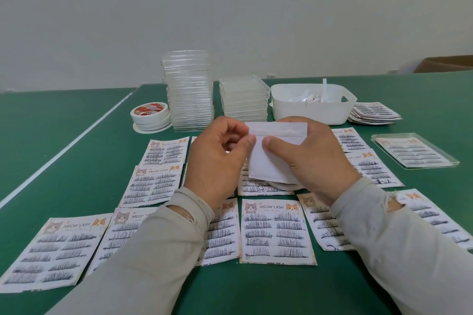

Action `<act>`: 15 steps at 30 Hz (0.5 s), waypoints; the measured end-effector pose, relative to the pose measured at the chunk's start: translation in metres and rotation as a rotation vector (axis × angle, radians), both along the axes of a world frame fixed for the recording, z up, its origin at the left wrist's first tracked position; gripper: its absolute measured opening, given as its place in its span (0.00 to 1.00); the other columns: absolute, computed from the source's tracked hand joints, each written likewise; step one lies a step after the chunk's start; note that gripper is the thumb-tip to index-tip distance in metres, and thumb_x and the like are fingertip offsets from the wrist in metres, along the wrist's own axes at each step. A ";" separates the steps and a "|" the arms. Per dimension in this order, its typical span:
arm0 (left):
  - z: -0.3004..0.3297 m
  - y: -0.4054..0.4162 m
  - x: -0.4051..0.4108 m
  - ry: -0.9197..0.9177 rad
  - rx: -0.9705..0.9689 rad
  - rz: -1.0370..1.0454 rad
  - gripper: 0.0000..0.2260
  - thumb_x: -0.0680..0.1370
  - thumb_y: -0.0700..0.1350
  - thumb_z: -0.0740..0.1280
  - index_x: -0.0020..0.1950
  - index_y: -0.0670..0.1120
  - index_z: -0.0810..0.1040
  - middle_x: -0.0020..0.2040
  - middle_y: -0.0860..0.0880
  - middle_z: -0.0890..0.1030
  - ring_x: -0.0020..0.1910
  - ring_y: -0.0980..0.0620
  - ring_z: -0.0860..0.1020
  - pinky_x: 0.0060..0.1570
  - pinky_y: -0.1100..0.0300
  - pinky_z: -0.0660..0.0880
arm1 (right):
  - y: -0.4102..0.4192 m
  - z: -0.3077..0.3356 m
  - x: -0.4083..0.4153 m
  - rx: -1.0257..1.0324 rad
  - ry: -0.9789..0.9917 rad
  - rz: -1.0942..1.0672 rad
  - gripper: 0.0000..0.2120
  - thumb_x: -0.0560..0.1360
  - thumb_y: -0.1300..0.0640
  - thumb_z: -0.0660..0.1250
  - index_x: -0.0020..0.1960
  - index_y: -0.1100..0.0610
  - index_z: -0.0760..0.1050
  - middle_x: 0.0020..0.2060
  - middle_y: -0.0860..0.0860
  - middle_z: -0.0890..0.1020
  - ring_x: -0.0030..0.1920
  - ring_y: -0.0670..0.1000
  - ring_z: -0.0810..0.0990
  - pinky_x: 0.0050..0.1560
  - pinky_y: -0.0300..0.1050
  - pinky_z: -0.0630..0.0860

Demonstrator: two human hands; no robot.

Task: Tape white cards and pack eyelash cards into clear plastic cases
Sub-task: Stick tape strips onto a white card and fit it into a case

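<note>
Nearest: rows of eyelash cards (277, 231) lie flat on the green table (64, 161), printed side up, w/ both sleeved forearms reaching over them. Above the middle row, both hands hold one white card (268, 153) up off the table. Left hand (217, 158) pinches its left edge, thumb on the face, other fingers curled behind. Right hand (309, 158) grips the right side, thumb pressing the face near centre, fingers wrapped behind. A tape strip seems to run across the card's top; a tape roll (286, 184) peeks out just under it, prob. in or below the right hand – can't tell which.

Handling, judged: card is thin, light, bends easily, so hold by edges, keep thumbs off the sticky strip. Lash cards likewise flimsy; lashes delicate, lift by margins.

Further back: stacked tape rolls (151, 116), two stacks of clear plastic cases (189, 92), a white bin (311, 107) w/ scraps, more lash cards beside it. One packed case (413, 149) sits at right.
</note>
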State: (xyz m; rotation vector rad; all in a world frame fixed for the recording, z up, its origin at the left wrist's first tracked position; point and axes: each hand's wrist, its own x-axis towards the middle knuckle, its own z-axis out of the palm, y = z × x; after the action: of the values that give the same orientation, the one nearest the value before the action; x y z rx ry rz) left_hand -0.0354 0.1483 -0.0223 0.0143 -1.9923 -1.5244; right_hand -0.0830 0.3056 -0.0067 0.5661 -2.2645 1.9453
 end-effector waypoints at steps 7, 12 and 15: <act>0.001 0.000 0.000 -0.013 0.007 -0.014 0.08 0.77 0.39 0.74 0.42 0.51 0.79 0.40 0.48 0.84 0.41 0.46 0.81 0.48 0.43 0.82 | 0.001 0.000 0.002 0.055 0.064 0.009 0.07 0.73 0.59 0.76 0.50 0.53 0.83 0.43 0.46 0.86 0.43 0.42 0.83 0.45 0.33 0.78; 0.000 0.001 0.000 -0.013 0.016 0.003 0.08 0.77 0.40 0.74 0.43 0.52 0.79 0.40 0.49 0.84 0.42 0.45 0.82 0.46 0.42 0.82 | 0.002 0.001 0.001 0.037 0.057 0.000 0.07 0.73 0.58 0.77 0.48 0.51 0.81 0.42 0.45 0.86 0.43 0.41 0.83 0.44 0.34 0.79; 0.001 0.001 0.001 -0.014 0.015 0.010 0.07 0.78 0.42 0.73 0.45 0.53 0.78 0.39 0.49 0.84 0.42 0.45 0.83 0.46 0.42 0.82 | 0.002 0.002 0.001 0.021 0.055 0.003 0.07 0.72 0.59 0.77 0.45 0.50 0.80 0.41 0.44 0.85 0.41 0.39 0.82 0.42 0.32 0.78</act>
State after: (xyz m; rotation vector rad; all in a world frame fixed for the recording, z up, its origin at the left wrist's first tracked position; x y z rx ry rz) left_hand -0.0349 0.1491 -0.0218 0.0412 -1.9885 -1.5364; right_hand -0.0822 0.3078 -0.0051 0.6178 -2.2550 1.8859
